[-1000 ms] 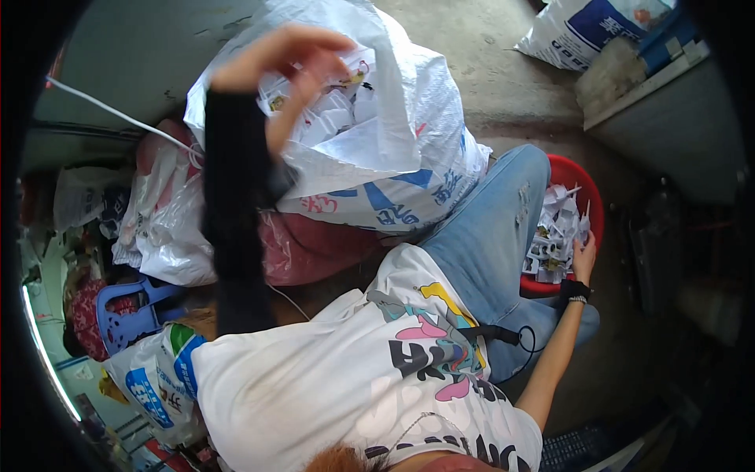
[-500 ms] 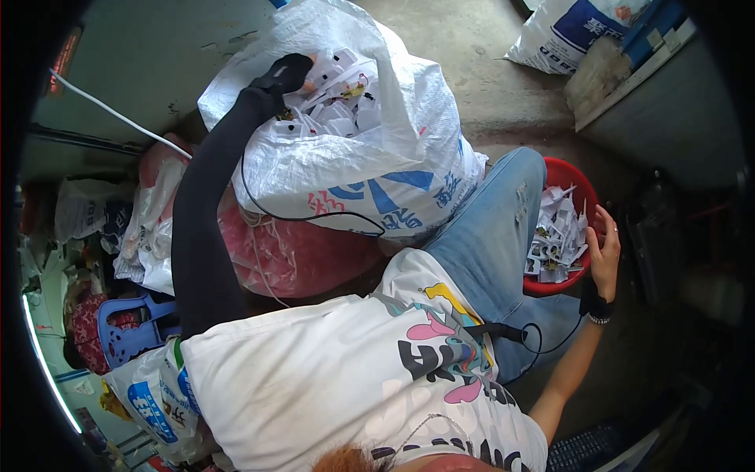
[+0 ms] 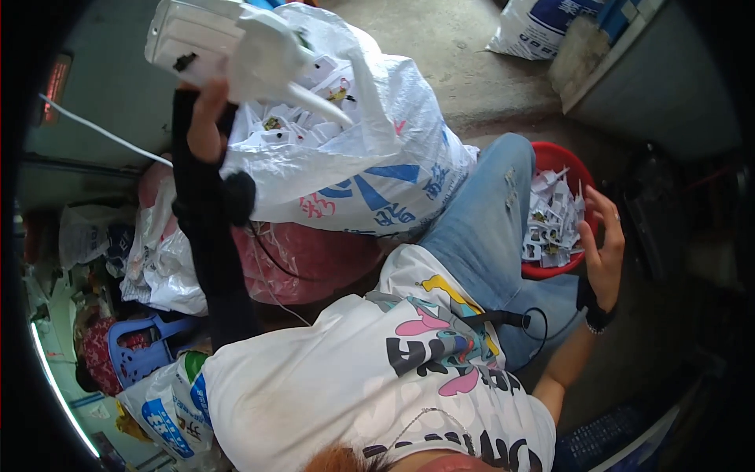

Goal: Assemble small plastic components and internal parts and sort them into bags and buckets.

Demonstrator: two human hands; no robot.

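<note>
My left hand [image 3: 208, 126], in a long black sleeve, is raised at the upper left, closed on a white plastic housing [image 3: 200, 47]. The housing is boxy, with a small black part on its face. A rounded white piece with a long prong [image 3: 314, 102] shows against its right side; whether the two are joined I cannot tell. Behind them stands a big white woven sack [image 3: 409, 102], open at the top, with many white plastic parts [image 3: 287, 130] inside. My right hand [image 3: 604, 244] hangs open beside the red basin [image 3: 578, 169], its fingers apart, holding nothing. White plastic pieces [image 3: 554, 212] fill the basin.
A pink plastic-wrapped bundle [image 3: 307, 263] lies below the sack. Left of it are clear plastic bags [image 3: 161, 267] and a blue plastic stool [image 3: 141, 354]. Another white and blue sack [image 3: 527, 31] leans at the upper right. A black cable [image 3: 271, 256] trails from my left sleeve.
My left hand has come up out of the sack and back toward me, bringing the white plastic housing with it. My right hand stays beside the basin.
</note>
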